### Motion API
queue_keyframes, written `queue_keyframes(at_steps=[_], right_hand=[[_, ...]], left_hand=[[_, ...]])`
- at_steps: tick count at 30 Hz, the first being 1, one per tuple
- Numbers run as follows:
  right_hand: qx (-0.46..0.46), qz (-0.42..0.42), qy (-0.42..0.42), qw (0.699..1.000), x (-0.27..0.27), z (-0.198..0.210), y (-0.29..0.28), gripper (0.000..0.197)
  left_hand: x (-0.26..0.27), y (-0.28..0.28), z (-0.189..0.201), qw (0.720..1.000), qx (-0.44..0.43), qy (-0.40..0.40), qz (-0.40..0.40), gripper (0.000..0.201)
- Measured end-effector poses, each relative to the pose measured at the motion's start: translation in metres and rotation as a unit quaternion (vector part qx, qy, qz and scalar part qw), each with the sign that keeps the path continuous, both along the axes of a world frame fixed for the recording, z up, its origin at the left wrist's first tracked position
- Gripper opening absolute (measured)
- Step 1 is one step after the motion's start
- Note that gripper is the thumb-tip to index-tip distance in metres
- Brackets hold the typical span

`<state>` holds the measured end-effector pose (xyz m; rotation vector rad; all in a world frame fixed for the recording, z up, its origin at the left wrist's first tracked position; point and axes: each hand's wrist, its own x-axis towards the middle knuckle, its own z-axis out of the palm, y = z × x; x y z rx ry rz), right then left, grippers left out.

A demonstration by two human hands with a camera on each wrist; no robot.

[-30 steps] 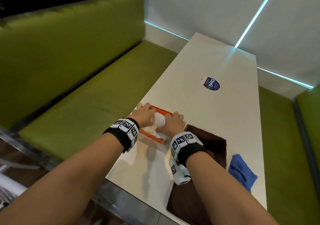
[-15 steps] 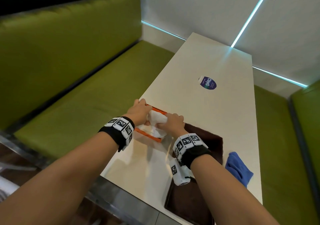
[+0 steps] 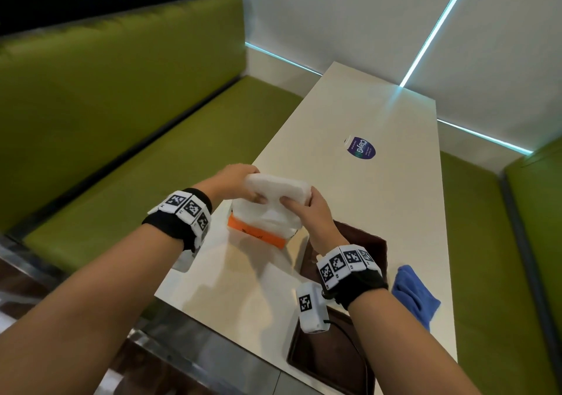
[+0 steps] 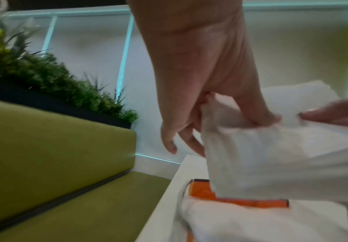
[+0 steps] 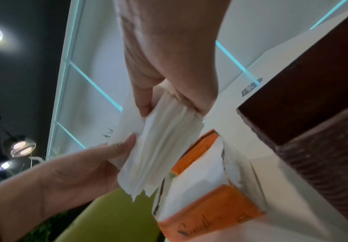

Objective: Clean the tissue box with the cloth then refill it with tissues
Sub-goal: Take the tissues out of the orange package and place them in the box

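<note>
Both hands lift tissue stack out of pack, mid-frame.

Left hand (image 3: pixel 234 183) & right hand (image 3: pixel 313 212) each pinch an end of the tissues (image 3: pixel 278 187), thumbs under, fingers curled over top; stack held above the orange pack (image 3: pixel 258 236) on the table (image 3: pixel 365 212). Brown box (image 3: pixel 365 245) lower right, partly behind right wrist. Cloth (image 3: pixel 415 294), blue, just right of box. Sticker (image 3: pixel 362 148) upper right on table.

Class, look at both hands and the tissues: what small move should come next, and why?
Probably lift the tissue stack clear of the orange pack and carry it right to the brown box. Both the left hand and right hand grip it, its lower edge just above the pack.
</note>
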<state>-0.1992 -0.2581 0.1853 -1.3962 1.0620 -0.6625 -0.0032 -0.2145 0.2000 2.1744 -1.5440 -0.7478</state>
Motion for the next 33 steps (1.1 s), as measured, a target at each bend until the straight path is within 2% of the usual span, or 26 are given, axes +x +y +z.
queue_keyframes(at_steps=[3, 6, 8, 10, 14, 17, 19, 22, 25, 28, 33], right_hand=[[0.039, -0.035, -0.051, 0.997, -0.004, 0.009, -0.003, 0.049], [0.085, -0.064, -0.107, 0.989, -0.01, 0.016, -0.005, 0.054], [0.099, -0.078, -0.123, 0.984, -0.013, 0.017, -0.005, 0.053], [0.098, -0.093, -0.09, 0.987, -0.015, 0.02, -0.005, 0.051], [0.071, -0.078, 0.017, 0.994, -0.031, 0.028, -0.006, 0.049], [0.018, -0.089, 0.068, 0.994, -0.061, 0.039, -0.01, 0.037], [-0.018, -0.116, 0.104, 0.988, -0.084, 0.044, -0.014, 0.037], [-0.056, -0.138, 0.199, 0.969, -0.116, 0.043, -0.017, 0.042], [-0.074, -0.11, 0.305, 0.943, -0.137, 0.036, -0.015, 0.044], [-0.077, -0.076, 0.381, 0.918, -0.146, 0.023, -0.013, 0.041], [-0.094, -0.034, 0.454, 0.885, -0.142, 0.003, -0.013, 0.035]], left_hand=[[0.002, 0.007, 0.011, 0.984, -0.05, 0.166, 0.036, 0.053], [-0.005, 0.011, 0.015, 0.934, -0.104, 0.333, 0.081, 0.074], [-0.019, 0.013, 0.017, 0.898, -0.122, 0.408, 0.108, 0.07], [-0.036, 0.012, 0.017, 0.88, -0.12, 0.442, 0.125, 0.062], [-0.064, 0.008, 0.008, 0.896, -0.108, 0.407, 0.141, 0.059], [-0.086, 0.008, 0.007, 0.915, -0.124, 0.363, 0.124, 0.059], [-0.108, 0.008, 0.011, 0.92, -0.149, 0.347, 0.1, 0.055], [-0.144, 0.004, 0.009, 0.946, -0.156, 0.28, 0.053, 0.042], [-0.17, -0.004, -0.005, 0.971, -0.102, 0.216, 0.006, 0.031], [-0.19, -0.011, -0.017, 0.983, -0.044, 0.174, -0.027, 0.035], [-0.206, -0.019, -0.028, 0.987, 0.032, 0.153, -0.043, 0.042]])
